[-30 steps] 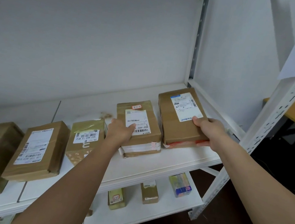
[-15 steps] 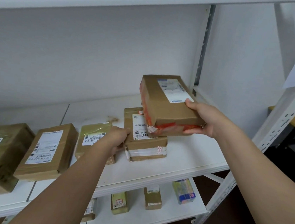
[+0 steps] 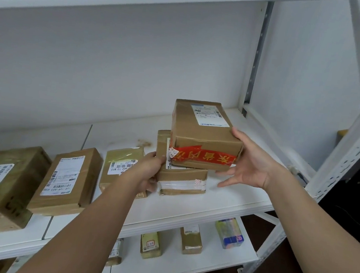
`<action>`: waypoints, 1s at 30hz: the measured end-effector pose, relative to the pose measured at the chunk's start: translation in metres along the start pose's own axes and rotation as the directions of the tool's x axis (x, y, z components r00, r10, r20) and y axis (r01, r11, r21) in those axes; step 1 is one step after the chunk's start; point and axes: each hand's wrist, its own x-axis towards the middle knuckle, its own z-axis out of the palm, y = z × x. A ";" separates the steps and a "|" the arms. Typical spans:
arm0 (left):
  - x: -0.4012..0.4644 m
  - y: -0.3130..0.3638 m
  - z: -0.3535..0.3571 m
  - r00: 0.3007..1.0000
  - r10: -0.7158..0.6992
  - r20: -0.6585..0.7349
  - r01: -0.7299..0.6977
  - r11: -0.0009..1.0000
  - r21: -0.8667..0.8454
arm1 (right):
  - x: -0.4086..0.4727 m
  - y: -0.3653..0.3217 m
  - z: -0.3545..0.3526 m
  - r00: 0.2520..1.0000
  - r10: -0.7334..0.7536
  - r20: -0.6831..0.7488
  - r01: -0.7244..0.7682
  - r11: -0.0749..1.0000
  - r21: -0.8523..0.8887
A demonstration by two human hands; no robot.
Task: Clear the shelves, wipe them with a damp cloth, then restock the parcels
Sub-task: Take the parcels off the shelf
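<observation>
Two boxes now stacked, frame centre: red-taped box (image 3: 203, 136) moved onto lower box (image 3: 181, 177). Right hand (image 3: 252, 164) loosening, fingers spread; left hand (image 3: 148, 173) grips lower box. Clearing underway.

White metal shelf (image 3: 200, 208), two boards meeting at a seam. Directly on it, left to right: large brown parcel (image 3: 1, 183), flat brown parcel (image 3: 68, 179), yellowish parcel (image 3: 122, 165), taped box (image 3: 183, 181) with another box stacked on top. Brownish smudge (image 3: 143, 143) behind. Lower shelf (image 3: 182, 269): three small yellowish parcels, one colourful packet (image 3: 229, 233).
</observation>
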 end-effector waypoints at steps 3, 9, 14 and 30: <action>0.002 -0.003 0.001 0.999 -0.050 0.015 0.050 0.997 -0.064 | 0.003 0.004 0.004 0.999 -0.053 -0.006 0.054 0.987 0.150; 0.004 -0.009 0.005 0.993 -0.114 0.011 0.115 0.979 -0.167 | 0.006 0.003 -0.008 0.963 -0.184 -0.197 0.226 0.949 0.218; 0.010 -0.011 0.005 0.995 -0.091 -0.031 0.085 0.983 -0.160 | -0.006 -0.010 -0.041 0.915 -0.214 -0.342 0.276 0.951 0.142; -0.004 0.003 0.013 0.998 0.045 -0.040 -0.055 0.954 -0.295 | -0.004 0.034 -0.066 0.953 -0.116 -0.281 0.180 0.961 0.211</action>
